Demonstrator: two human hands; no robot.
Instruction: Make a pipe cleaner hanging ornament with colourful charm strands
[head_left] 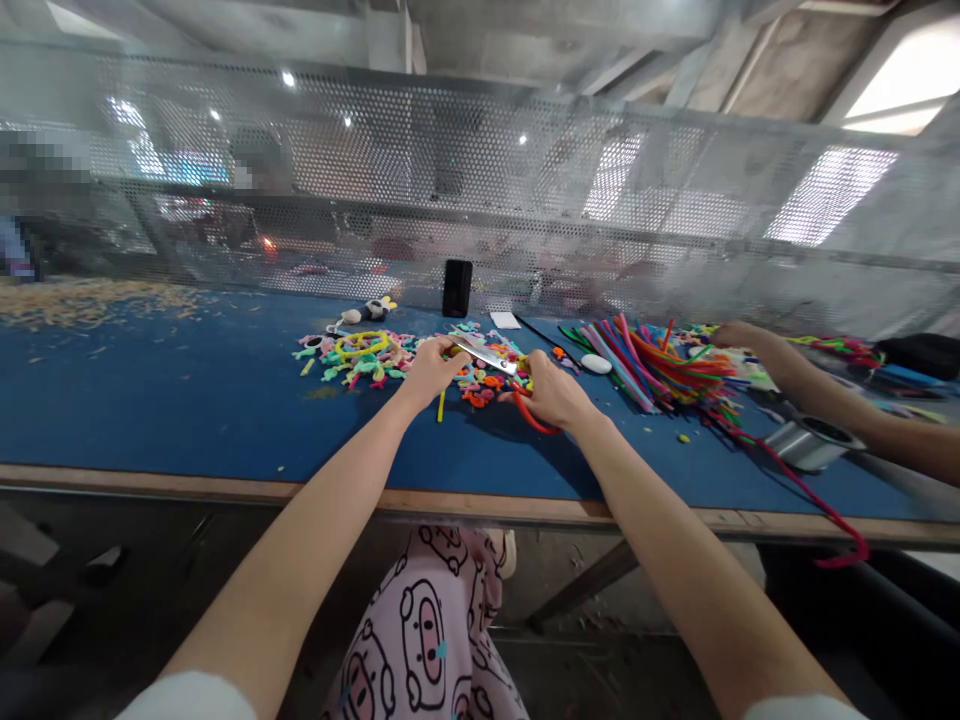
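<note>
My right hand [553, 392] is closed around a pair of scissors [487, 355] with an orange handle, its metal blades pointing left. At the blade tips, my left hand [435, 368] is pinched closed; whatever sits between its fingers is too small to make out. Just below that hand lies a short yellow strip [441, 406]. Under and around both hands spreads a heap of small coloured twisted fuzzy pieces [360, 360], in pink, green, yellow and orange.
A phone [457, 288] stands against the perforated metal screen [375, 150]. Right of my hands lie a white oval object [596, 364], a bundle of coloured pipe cleaners [652, 360] and a metal spool [810, 443]. Another person's arm [810, 385] reaches in there. Wood-coloured scraps [90, 300] cover the far left.
</note>
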